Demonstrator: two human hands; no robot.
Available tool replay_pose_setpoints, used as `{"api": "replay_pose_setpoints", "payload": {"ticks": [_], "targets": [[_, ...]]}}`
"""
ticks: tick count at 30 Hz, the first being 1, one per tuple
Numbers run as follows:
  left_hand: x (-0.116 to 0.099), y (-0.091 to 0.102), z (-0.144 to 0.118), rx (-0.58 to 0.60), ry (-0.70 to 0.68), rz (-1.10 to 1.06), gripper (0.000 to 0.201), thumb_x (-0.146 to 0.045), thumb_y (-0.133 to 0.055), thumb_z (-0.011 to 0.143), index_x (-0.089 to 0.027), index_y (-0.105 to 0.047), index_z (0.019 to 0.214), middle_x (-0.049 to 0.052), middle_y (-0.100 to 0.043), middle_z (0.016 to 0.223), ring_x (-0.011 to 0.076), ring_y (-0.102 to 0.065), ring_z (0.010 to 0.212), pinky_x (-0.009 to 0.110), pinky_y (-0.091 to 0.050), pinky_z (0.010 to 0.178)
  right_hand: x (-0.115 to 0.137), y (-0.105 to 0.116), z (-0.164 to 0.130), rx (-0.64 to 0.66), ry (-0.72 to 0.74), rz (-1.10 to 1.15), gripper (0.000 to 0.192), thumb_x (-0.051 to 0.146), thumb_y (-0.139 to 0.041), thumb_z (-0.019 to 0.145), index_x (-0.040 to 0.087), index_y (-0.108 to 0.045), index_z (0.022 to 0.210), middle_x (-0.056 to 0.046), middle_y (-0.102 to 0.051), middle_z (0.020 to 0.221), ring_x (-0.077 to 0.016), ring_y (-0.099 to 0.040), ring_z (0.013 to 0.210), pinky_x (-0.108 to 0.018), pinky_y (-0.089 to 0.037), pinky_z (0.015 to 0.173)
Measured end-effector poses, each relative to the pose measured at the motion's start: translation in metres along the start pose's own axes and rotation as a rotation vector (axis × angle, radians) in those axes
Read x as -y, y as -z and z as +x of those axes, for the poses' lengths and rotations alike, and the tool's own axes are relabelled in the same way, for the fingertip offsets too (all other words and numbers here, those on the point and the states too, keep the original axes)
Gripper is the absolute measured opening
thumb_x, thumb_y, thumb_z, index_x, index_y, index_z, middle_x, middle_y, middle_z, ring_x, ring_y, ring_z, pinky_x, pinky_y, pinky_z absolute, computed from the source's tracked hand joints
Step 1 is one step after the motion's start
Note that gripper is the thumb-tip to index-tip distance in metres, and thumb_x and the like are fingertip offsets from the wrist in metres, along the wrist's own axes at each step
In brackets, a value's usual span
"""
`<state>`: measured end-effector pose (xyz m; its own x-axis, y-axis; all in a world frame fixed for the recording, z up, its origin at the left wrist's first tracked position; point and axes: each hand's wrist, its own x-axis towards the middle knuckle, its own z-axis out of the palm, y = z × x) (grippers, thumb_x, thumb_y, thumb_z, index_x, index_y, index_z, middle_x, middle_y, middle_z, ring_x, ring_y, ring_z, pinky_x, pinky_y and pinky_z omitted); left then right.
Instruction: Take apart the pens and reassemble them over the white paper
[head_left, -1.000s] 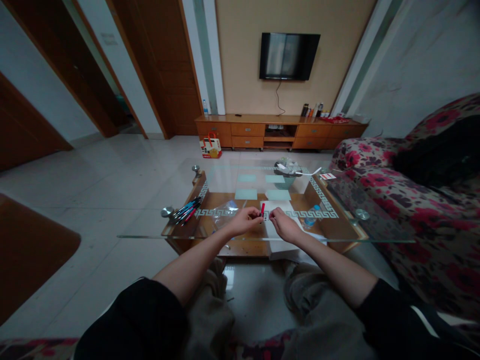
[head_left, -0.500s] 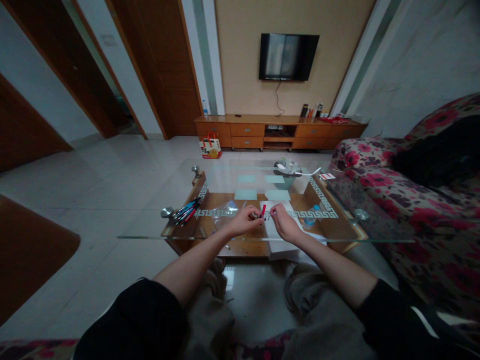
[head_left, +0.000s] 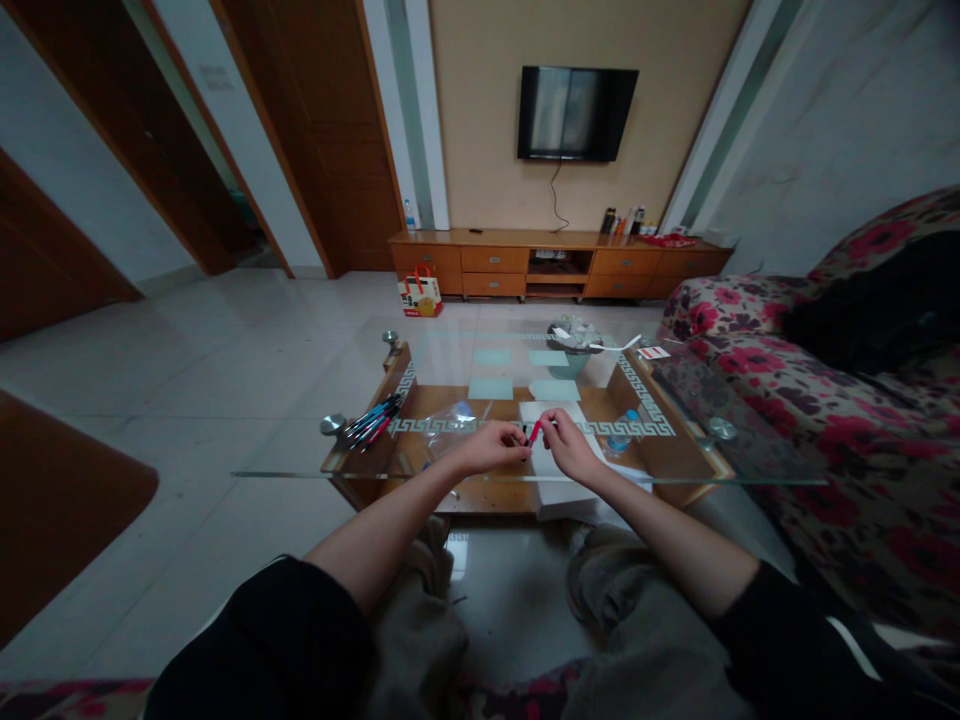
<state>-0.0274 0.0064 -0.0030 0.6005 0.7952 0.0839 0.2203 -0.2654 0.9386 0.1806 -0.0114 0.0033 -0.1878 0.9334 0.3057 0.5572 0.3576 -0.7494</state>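
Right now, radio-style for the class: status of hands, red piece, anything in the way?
Left hand holding small red piece. Right hand at its upper end, grip unclear. Bunched pens off to the left, out of the way.

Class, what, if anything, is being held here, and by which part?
A small red piece: the left hand's grip is on its lower end. The right hand is at its upper end; whether it grips is unclear.

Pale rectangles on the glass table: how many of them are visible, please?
4: far-left one, far-right one, near-left one, near-right one, all beyond the left hand and right hand. None looks hidden.
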Motion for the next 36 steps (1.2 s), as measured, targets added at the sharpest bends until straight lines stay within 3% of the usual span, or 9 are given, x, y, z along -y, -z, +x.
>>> {"api": "replay_pose_setpoints", "payload": {"ticks": [8,19,25,31,36], "targets": [[0.0,0.001,0.0,-0.02,-0.001,0.039,0.034,-0.046,-0.071,0.079,-0.013,-0.069,0.086,0.002,-0.065,0.073,0.0108,-0.054,0.062,0.021,-0.04,0.058,-0.015,-0.008,0.003,0.01,-0.088,0.258,0.031,0.047,-0.048,0.094,0.02,-0.054,0.109,-0.004,-0.063,0.096,-0.0137,-0.056,0.067,-0.028,-0.048,0.063],[0.0,0.001,0.0,0.009,0.006,0.073,0.035,-0.046,-0.07,0.08,-0.012,-0.067,0.087,0.001,-0.064,0.073,0.0111,-0.055,0.064,0.021,-0.041,0.06,-0.016,-0.009,0.003,0.031,0.006,0.28,0.015,0.034,-0.059,0.086,0.021,-0.064,0.09,-0.003,-0.067,0.091,-0.0158,-0.059,0.074,-0.028,-0.047,0.066],[0.0,0.002,0.001,-0.031,-0.037,0.043,0.033,-0.044,-0.07,0.08,-0.013,-0.064,0.087,0.001,-0.062,0.078,0.0099,-0.052,0.065,0.02,-0.039,0.06,0.002,-0.001,0.003,-0.159,-0.025,0.328,0.025,0.044,-0.058,0.09,0.019,-0.063,0.09,-0.004,-0.066,0.083,-0.0157,-0.058,0.069,-0.028,-0.047,0.064],[0.005,0.002,0.0,-0.016,0.007,-0.01,0.032,-0.043,-0.07,0.078,-0.014,-0.059,0.084,0.0,-0.059,0.076,0.0103,-0.052,0.065,0.022,-0.039,0.061,0.012,0.007,0.006,-0.413,-0.022,0.4,0.03,0.049,-0.055,0.093,0.02,-0.059,0.099,-0.007,-0.069,0.092,-0.0149,-0.058,0.067,-0.029,-0.05,0.065],[0.011,0.002,0.001,0.015,0.009,-0.098,0.031,-0.039,-0.071,0.077,-0.015,-0.054,0.082,-0.002,-0.056,0.072,0.0093,-0.05,0.063,0.021,-0.037,0.06,0.01,0.01,0.008,-0.497,-0.023,0.417,0.031,0.047,-0.055,0.092,0.019,-0.059,0.103,-0.008,-0.069,0.09,-0.0162,-0.059,0.068,-0.029,-0.049,0.063]]}}
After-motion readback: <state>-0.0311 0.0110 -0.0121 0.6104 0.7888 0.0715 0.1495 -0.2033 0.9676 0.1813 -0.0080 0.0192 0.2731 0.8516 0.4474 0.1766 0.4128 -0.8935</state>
